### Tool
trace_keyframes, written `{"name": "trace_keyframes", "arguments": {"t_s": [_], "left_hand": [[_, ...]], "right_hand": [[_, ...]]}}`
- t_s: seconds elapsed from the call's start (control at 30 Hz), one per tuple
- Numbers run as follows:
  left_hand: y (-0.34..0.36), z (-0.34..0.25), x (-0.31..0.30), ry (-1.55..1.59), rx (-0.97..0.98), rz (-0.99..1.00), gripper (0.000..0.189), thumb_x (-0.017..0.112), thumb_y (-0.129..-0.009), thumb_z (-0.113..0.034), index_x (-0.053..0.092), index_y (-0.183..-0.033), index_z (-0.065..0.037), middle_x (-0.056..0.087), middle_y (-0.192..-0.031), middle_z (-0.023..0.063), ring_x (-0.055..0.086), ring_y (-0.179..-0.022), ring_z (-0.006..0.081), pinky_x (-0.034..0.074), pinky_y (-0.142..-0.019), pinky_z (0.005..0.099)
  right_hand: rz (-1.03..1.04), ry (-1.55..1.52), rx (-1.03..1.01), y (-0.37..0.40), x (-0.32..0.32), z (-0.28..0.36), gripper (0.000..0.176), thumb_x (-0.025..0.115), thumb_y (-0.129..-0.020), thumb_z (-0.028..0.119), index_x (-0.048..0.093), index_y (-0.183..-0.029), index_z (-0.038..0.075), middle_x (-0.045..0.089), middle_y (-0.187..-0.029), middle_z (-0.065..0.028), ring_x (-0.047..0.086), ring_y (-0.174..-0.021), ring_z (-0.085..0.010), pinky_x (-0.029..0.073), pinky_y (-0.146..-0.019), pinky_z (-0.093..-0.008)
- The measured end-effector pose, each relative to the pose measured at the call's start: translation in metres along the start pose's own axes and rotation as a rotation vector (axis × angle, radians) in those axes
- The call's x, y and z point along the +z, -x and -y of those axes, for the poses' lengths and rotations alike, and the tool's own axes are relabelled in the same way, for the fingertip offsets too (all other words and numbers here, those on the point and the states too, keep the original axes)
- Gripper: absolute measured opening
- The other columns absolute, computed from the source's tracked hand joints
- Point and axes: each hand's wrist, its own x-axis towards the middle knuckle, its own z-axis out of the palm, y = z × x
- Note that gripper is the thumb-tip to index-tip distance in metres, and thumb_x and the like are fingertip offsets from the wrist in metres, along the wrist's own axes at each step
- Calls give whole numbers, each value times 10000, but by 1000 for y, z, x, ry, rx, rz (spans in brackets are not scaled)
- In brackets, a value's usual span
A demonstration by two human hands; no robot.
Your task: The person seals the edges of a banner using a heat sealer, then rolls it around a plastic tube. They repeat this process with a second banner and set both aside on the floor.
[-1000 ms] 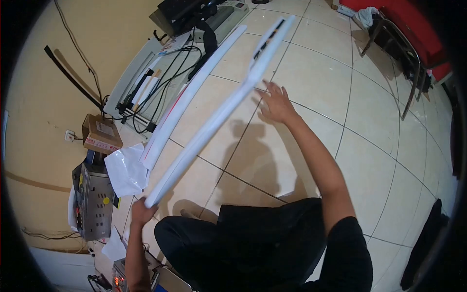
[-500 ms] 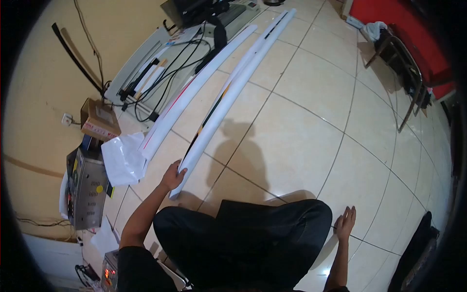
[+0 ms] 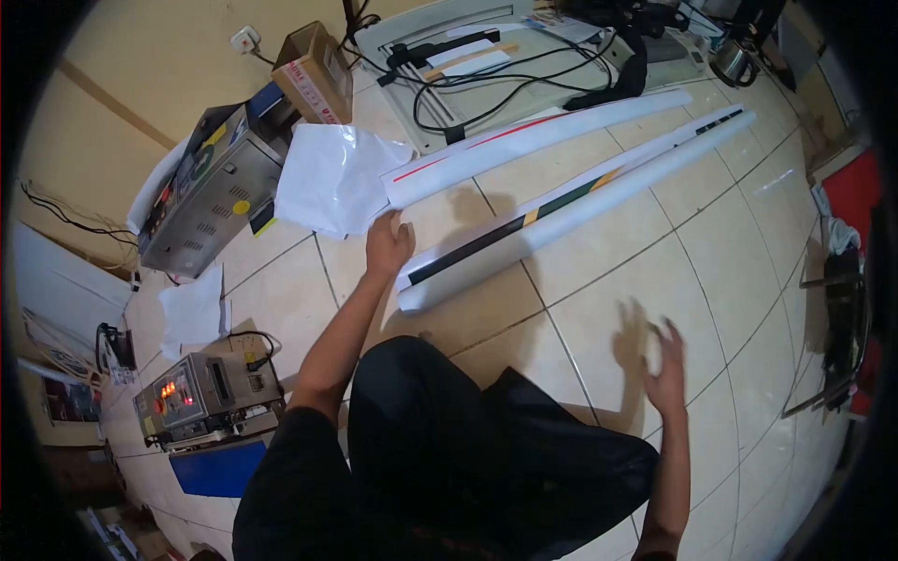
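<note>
My left hand is beside the left ends of two long white rolled sheets. Its fingers are loosely bent and apart from the thumb, with no grip on a roll visible. The fingertips are close to the end of the farther rolled sheet with a red line; contact cannot be made out. Just right of this hand lies the nearer rolled sheet, showing a black, green and yellow band. My right hand, slightly blurred, is over the tiles with its fingers spread and nothing in it.
A crumpled white plastic sheet lies left of the rolls. Behind them is a flat machine with black cables. Metal machines and a box with red lights stand left. A cardboard box is by the wall; a chair is right.
My left hand has come off the nearer rolled sheet and is by the farther one's end. My right hand has lifted from the floor. The view has turned left.
</note>
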Motion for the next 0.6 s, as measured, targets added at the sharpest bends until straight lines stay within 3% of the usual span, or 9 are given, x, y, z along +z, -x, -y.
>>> {"name": "trace_keyframes", "arguments": {"t_s": [0.03,0.1,0.2,0.27,0.33,0.4,0.53,0.6], "left_hand": [[-15,0,0,15,0,2,595,643,-832,-186,462,-1370,-7,519,-1346,243,482,-1253,410,390,-1071,454],[-50,-20,-5,-204,398,143,661,693,-761,-193,465,-1346,13,565,-1278,234,560,-1170,371,435,-1027,444],[-102,-22,26,-328,536,188,733,726,-718,-212,455,-1369,-11,560,-1269,233,556,-1157,371,444,-1012,448],[-128,-18,54,-303,670,163,801,742,-664,-244,453,-1387,-57,562,-1231,235,554,-1127,386,459,-988,456],[-138,-44,53,-415,368,328,821,730,-646,-265,449,-1401,-106,556,-1190,242,542,-1120,403,467,-979,457],[-153,-41,68,-423,407,336,812,730,-619,-287,485,-1380,-145,560,-1167,210,553,-1083,388,489,-910,464],[-146,-37,82,-301,461,342,718,709,-616,-224,537,-1311,-175,550,-1180,201,534,-1115,376,477,-899,481],[-128,-36,85,-256,623,337,679,685,-629,-154,545,-1293,-177,546,-1207,178,533,-1120,375,471,-900,492]], "right_hand": [[103,5,-97,-28,15,31,548,606,-814,35,532,-1356,74,400,-1493,-190,358,-1380,-388,321,-1123,-485],[289,48,-291,-82,57,74,541,584,-831,44,540,-1366,110,403,-1510,-153,363,-1392,-351,318,-1118,-499],[242,278,-495,-133,128,102,547,567,-863,65,497,-1393,182,368,-1544,-110,312,-1430,-358,224,-1171,-537],[127,391,-615,-168,166,108,503,576,-869,98,522,-1358,200,449,-1466,-99,378,-1380,-329,243,-1168,-519],[96,434,-602,-202,178,112,481,577,-861,95,546,-1330,199,508,-1401,-95,430,-1336,-317,257,-1164,-511],[309,408,-629,-238,190,101,448,613,-805,84,607,-1241,189,573,-1218,-77,520,-1197,-289,341,-1106,-466],[292,422,-607,-252,194,97,396,637,-740,62,659,-1121,168,582,-1066,-60,552,-1100,-272,396,-1030,-424],[218,333,-517,-241,194,98,350,644,-721,74,675,-1058,161,592,-1039,-68,552,-1102,-271,409,-988,-391]]}}
